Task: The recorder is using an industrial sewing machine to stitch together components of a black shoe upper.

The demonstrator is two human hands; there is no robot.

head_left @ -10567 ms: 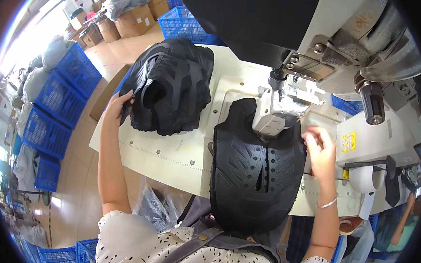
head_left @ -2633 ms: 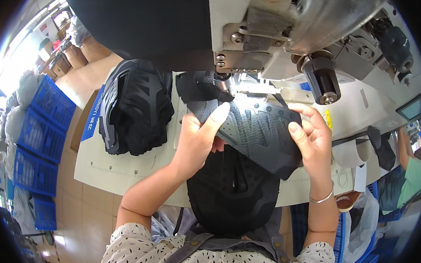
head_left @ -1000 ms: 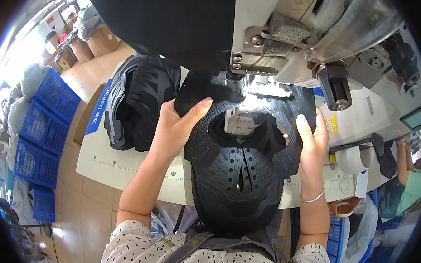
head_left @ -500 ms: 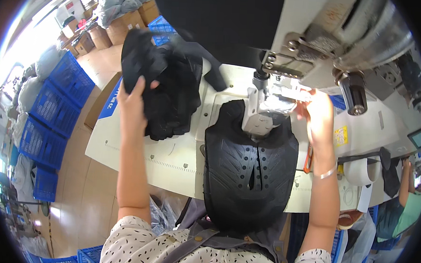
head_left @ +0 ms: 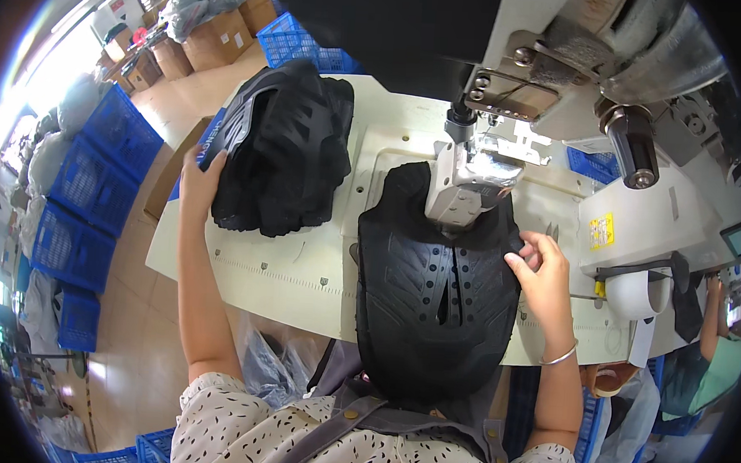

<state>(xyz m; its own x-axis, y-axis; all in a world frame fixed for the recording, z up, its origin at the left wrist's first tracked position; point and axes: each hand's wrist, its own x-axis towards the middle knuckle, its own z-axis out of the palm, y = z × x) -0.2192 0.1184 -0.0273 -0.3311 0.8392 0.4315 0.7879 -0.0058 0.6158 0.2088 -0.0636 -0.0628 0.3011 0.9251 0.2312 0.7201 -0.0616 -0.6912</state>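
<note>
Here, black embossed oblong panel [head_left: 436, 344]: lengthwise bodyward
Right hand [head_left: 544, 274]: nearer, right edge; half-closed, hold unclear
Left hand [head_left: 200, 185]: part-open beside black stack [head_left: 287, 152]

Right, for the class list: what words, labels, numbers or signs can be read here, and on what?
I won't copy wording out; this is where it stands.
Blue strip, beside the black stack: white lettering, partly legible, part hidden.
Yellow sticker on the white housing: too small to read.
Table: ruler marks; any numbers too small.
Cardboard box: pale labels, unreadable.
</note>
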